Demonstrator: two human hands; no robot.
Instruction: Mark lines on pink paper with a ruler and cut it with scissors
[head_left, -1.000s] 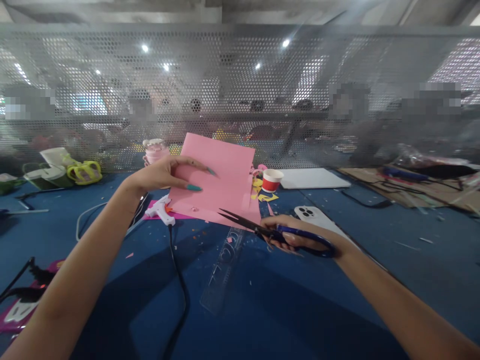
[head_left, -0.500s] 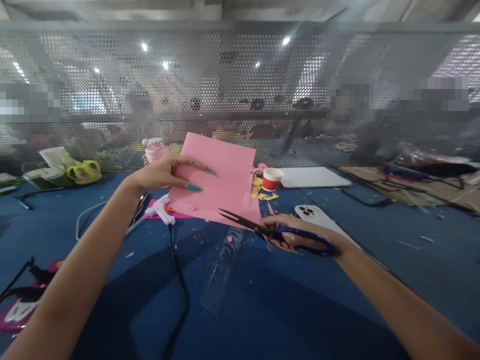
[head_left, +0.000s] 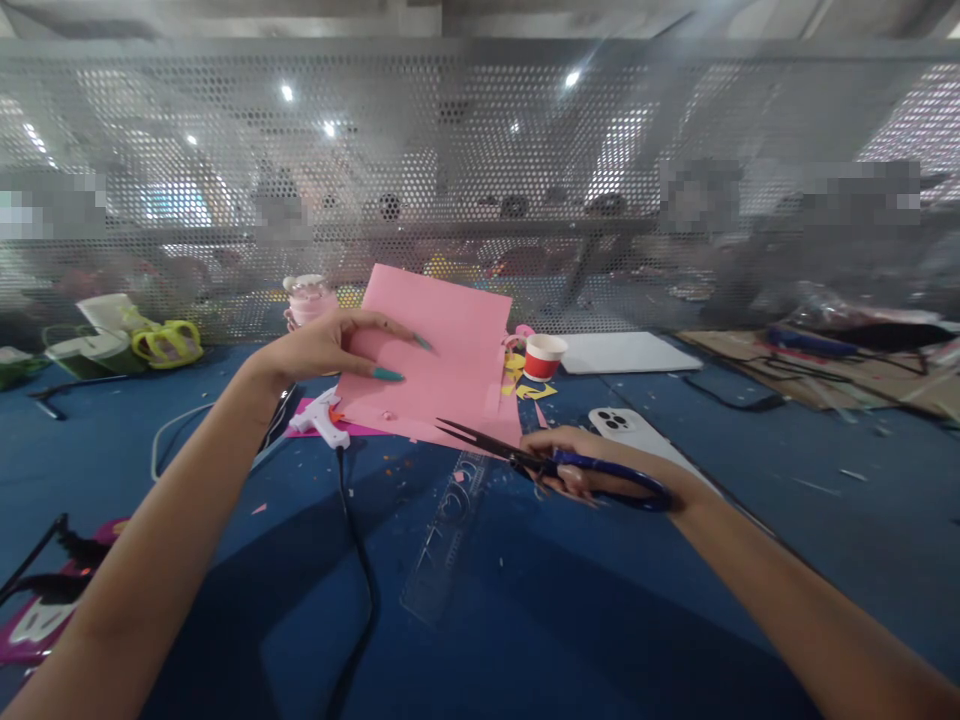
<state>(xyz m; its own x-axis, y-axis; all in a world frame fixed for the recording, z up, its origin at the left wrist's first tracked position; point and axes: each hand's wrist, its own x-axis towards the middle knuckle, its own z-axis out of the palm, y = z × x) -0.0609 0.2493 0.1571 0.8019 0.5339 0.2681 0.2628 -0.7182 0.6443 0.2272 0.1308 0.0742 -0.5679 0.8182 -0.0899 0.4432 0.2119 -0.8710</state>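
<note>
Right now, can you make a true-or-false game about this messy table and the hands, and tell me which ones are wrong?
1. The right hand holds blue-handled scissors. True.
2. The left hand touches the white smartphone. False: it is on the pink paper.
3. A clear plastic ruler lies on the blue table. True.
4. The glue gun is green. False: it is mostly white.
5. The red-and-white cup stands upright. True.
6. Yellow scraps lie beside the glue gun. False: they lie beside the cup.
</note>
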